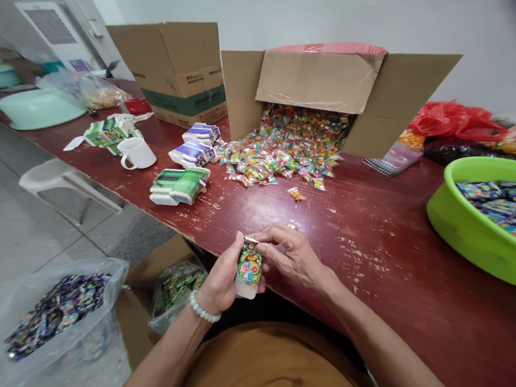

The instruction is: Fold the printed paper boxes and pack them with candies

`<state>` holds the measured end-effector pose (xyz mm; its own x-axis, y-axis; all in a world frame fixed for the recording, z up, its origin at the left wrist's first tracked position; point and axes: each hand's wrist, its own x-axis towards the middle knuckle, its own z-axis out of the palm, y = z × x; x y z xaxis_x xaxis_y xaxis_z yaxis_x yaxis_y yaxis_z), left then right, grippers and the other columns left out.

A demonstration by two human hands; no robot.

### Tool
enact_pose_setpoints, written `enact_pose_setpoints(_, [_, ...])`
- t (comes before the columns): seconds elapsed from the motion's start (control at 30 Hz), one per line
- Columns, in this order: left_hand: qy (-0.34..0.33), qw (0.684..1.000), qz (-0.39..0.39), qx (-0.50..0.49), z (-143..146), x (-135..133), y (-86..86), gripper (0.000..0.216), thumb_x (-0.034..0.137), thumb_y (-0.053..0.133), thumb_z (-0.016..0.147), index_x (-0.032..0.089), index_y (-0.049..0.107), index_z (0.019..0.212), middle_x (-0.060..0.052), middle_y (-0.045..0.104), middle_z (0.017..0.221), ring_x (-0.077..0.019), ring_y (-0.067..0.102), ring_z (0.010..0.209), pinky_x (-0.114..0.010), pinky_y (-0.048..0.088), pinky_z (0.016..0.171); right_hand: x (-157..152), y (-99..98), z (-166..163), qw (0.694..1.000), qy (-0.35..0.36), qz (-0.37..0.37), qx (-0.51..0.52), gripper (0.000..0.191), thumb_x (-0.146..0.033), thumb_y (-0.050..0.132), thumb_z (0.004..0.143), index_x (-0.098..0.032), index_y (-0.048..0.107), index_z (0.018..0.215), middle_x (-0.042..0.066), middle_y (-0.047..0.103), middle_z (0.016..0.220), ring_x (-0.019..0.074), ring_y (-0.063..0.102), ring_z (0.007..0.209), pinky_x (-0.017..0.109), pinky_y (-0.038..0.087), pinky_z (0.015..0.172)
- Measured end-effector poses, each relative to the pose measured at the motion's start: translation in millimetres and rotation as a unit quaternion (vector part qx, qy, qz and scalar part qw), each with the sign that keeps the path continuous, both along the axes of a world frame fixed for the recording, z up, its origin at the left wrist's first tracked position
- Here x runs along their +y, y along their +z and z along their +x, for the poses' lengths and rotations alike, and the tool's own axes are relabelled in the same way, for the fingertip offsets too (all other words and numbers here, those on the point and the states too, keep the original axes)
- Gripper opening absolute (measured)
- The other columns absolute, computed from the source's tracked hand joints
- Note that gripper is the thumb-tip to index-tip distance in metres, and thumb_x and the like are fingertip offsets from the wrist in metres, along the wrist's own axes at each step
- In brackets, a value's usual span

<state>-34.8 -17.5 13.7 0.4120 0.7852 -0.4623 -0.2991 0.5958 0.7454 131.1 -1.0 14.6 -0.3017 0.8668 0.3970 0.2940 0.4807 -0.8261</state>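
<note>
My left hand is wrapped round a small green printed carton, held at the table's front edge. A white flap shows at the carton's lower end. With thumb and fingers pinched, my right hand grips the white flap at the carton's upper end. Beyond my hands, a stack of flat green cartons lies on the red table, with purple and white cartons behind it. Small wrapped candies spill from a tipped cardboard box; a single candy packet lies apart.
A lime green basin of dark packets stands at the right. Left of the candies are a white mug and an upright cardboard box. Below the table sit an open carton and a clear bag of packets, near a white stool.
</note>
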Motion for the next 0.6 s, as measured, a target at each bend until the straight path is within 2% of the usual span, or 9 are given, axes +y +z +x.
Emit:
enact_pose_setpoints(0.13, [0.016,1.000,0.018,0.014,5,2,-0.6,0.061,0.067,0.034,0.092,0.017,0.059,0.117,-0.005,0.067,0.065,-0.0160,0.061,0.041,-0.024,0.047,0.040,2,2.4,-4,0.985,-0.006,-0.161,0.067,0.016,-0.032,0.062,0.087,-0.018,0.065,0.080,0.003,0.070,0.078,0.0116,0.061,0.053,0.025,0.049,0.054])
enact_pose_setpoints(0.2, [0.022,0.998,0.044,0.028,6,2,-1.4,0.065,0.069,0.034,0.091,0.016,0.061,0.117,-0.005,0.067,0.064,-0.0149,0.060,0.040,-0.022,0.045,0.039,5,4.3,-6,0.967,0.008,-0.232,0.104,0.014,-0.032,0.064,0.083,-0.018,0.065,0.084,0.001,0.070,0.075,0.0108,0.060,0.047,0.023,0.047,0.047])
enact_pose_setpoints(0.27, [0.024,0.996,0.069,0.043,6,2,-3.3,0.070,0.072,0.036,0.088,0.014,0.064,0.112,-0.006,0.068,0.065,-0.0141,0.059,0.040,-0.022,0.044,0.040,8,6.6,-8,0.953,0.015,-0.272,0.135,0.015,-0.032,0.066,0.080,-0.018,0.065,0.082,-0.001,0.067,0.066,0.0110,0.059,0.045,0.022,0.047,0.045])
enact_pose_setpoints(0.43, [0.024,0.992,0.094,0.076,2,2,-7.4,0.075,0.078,0.038,0.084,0.011,0.069,0.102,-0.007,0.068,0.063,-0.0135,0.058,0.040,-0.022,0.044,0.040,14,6.7,-11,0.942,-0.009,-0.282,0.180,0.016,-0.031,0.072,0.073,-0.016,0.065,0.073,-0.001,0.066,0.061,0.0094,0.057,0.048,0.021,0.045,0.047])
enact_pose_setpoints(0.53, [0.022,0.990,0.105,0.090,1,2,-8.0,0.075,0.077,0.041,0.083,0.010,0.070,0.099,-0.006,0.066,0.060,-0.0126,0.057,0.040,-0.021,0.043,0.039,10,3.1,-9,0.949,0.018,-0.270,0.163,0.016,-0.033,0.068,0.079,-0.017,0.066,0.079,0.000,0.068,0.067,0.0100,0.058,0.048,0.023,0.047,0.049])
enact_pose_setpoints(0.6, [0.024,0.990,0.109,0.089,1,2,-9.0,0.074,0.076,0.042,0.083,0.012,0.068,0.108,-0.004,0.064,0.058,-0.0127,0.057,0.039,-0.020,0.043,0.038,5,1.2,-8,0.967,0.044,-0.215,0.132,0.017,-0.034,0.063,0.086,-0.019,0.066,0.081,0.003,0.072,0.081,0.0125,0.063,0.058,0.026,0.052,0.057])
